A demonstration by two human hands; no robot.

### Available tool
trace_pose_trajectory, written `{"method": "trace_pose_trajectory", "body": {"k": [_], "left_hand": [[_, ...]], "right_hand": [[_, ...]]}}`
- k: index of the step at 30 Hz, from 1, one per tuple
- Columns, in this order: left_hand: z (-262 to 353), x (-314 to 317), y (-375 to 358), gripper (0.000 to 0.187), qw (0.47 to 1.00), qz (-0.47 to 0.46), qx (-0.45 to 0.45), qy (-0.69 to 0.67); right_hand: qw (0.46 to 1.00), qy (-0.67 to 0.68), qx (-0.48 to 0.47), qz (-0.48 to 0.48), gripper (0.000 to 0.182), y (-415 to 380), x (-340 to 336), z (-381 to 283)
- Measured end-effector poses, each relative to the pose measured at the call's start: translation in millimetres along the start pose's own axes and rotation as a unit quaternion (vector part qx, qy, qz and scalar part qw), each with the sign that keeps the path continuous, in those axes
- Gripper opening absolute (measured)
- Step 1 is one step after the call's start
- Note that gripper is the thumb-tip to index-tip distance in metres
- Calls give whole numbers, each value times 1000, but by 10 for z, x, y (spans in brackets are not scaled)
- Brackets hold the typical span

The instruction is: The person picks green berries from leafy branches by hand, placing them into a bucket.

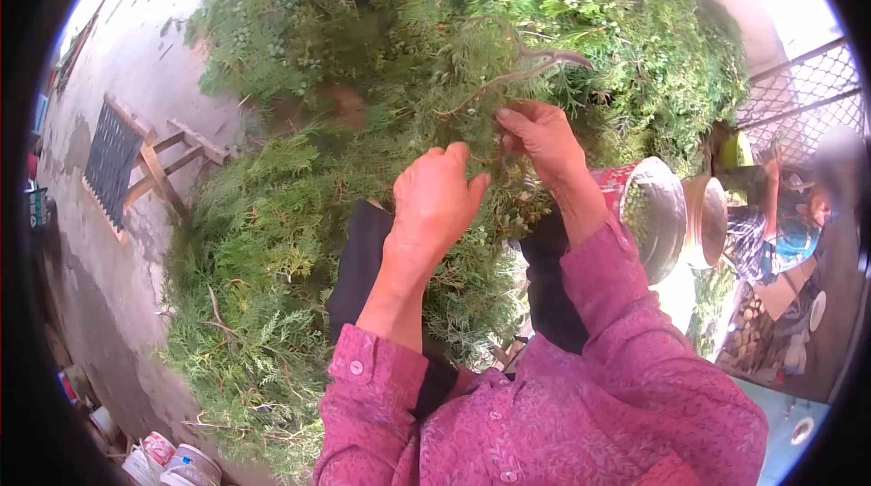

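In front of my knees rises a big heap of green conifer branches (272, 223). A leafy branch (476, 78) with a bare brown stem stands upright before my hands. My left hand (440, 200) has its fingers curled around the lower part of this branch. Just right of it, my right hand (540, 137) pinches at the foliage, thumb and forefinger together; whatever is between the fingertips is too small to make out. Beside my right forearm is a red and silver metal bucket (655, 218) with small green pieces inside.
A folding stool (136, 168) with a dark woven seat is at the left. Behind the bucket is a tan container (704, 223). Another person (785, 236) sits at the far right, near a wire mesh (803, 96). White buckets (189, 466) are at the lower left.
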State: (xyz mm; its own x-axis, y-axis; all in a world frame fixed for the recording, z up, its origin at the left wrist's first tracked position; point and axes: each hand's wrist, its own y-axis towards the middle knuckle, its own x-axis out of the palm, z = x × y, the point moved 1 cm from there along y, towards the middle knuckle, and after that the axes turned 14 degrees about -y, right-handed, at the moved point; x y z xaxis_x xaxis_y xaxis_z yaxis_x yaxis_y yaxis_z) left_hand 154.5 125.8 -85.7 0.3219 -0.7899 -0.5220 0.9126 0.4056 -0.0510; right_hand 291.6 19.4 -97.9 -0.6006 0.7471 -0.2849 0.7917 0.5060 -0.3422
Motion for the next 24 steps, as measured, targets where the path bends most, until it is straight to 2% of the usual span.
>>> {"method": "trace_pose_trajectory", "body": {"k": [2,5,8,10,11,12,14,15,16,18,19,20,21,22,24], "left_hand": [[58,94,37,32,1000,0,-3,4],[107,202,72,33,997,-50,-38,45],[80,254,104,29,996,-16,-69,51],[-13,270,153,22,995,75,-55,29],[-61,281,169,18,990,142,1,-10],[-84,256,197,18,990,139,1,-6],[-151,174,274,16,961,156,-95,-206],[-171,136,314,16,963,158,-94,-200],[-207,106,351,16,929,168,-124,-305],[-247,95,391,15,827,180,-181,-501],[-228,97,406,16,800,186,-162,-546],[-214,107,427,16,804,186,-163,-541],[-206,121,447,16,781,207,-170,-564],[-201,134,468,16,757,227,-176,-587],[-229,185,506,16,756,235,-172,-587]], "right_hand": [[1000,12,-17,5,17,-135,8,-85],[998,55,-38,-3,16,-219,69,-142],[991,121,-52,-30,16,-194,118,-140],[985,156,-64,-45,17,-188,129,-199],[978,192,-66,-51,19,-204,136,-292],[970,227,-69,-58,22,-204,121,-351],[971,213,-103,-35,24,-183,70,-377],[971,195,-135,-13,26,-173,52,-385],[970,201,-136,-16,26,-172,6,-369],[977,130,-148,-84,23,-225,-102,-292],[976,137,-147,-84,23,-256,-105,-270],[977,117,-126,-129,20,-288,-87,-256],[974,97,-107,-174,17,-310,-66,-246],[973,103,-109,-174,17,-303,-30,-196],[977,18,-160,-143,14,-260,59,-59]]}}
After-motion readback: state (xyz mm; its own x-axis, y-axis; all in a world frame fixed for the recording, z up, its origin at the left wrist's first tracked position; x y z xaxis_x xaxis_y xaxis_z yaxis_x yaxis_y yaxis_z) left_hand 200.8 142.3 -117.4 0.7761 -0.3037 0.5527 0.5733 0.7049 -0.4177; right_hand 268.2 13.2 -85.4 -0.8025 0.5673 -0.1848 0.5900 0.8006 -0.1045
